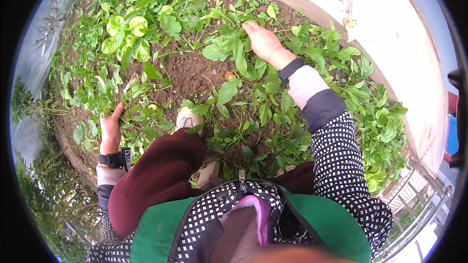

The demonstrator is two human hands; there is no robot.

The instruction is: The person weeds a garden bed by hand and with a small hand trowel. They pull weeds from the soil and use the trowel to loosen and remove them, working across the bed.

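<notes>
Head view shows our right hand [263, 41] closing on leafy weeds [234, 51] near the garden bed's [187, 70] far edge, left hand [110, 131] flat and released at its left edge; we judge pulling comes next, needing a firm grip.

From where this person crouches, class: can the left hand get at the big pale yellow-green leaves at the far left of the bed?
Probably not without shifting. The left hand rests low among weeds, and the pale leaves lie well beyond it, past thick plants.
</notes>
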